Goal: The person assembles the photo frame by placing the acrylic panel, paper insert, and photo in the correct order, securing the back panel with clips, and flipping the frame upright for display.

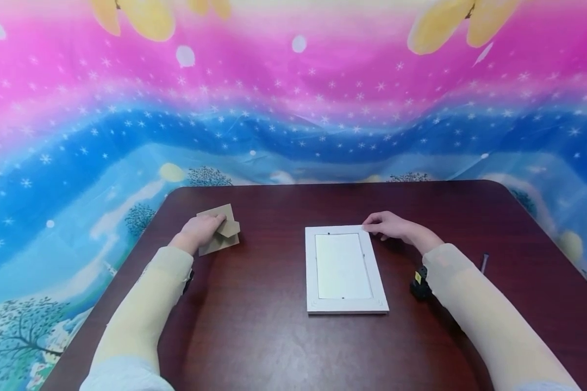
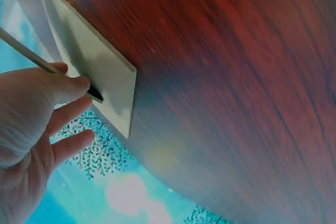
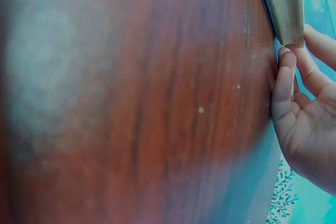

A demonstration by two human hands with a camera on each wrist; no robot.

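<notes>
A brown backing board [image 1: 216, 210] with a fold-out stand leg is at the left of the table. My left hand [image 1: 200, 230] holds it; in the left wrist view the thumb and a finger pinch the leg [image 2: 26, 52], while the panel [image 2: 113, 74] slants beyond them. A white picture frame [image 1: 347, 307] lies on the table right of centre, with a pale rectangle inside its inner edge. At its far right corner my right hand [image 1: 388, 225] grips the border. The right wrist view shows the fingers [image 3: 284, 85] at that corner's wood-toned edge [image 3: 286, 6].
The dark reddish table [image 1: 254, 347] has rounded far corners. A slim dark object [image 1: 484, 263] lies beyond the right forearm, partly hidden. Behind the table hangs a printed cloth [image 1: 293, 119]. A small black device [image 1: 419, 285] is worn at the right wrist.
</notes>
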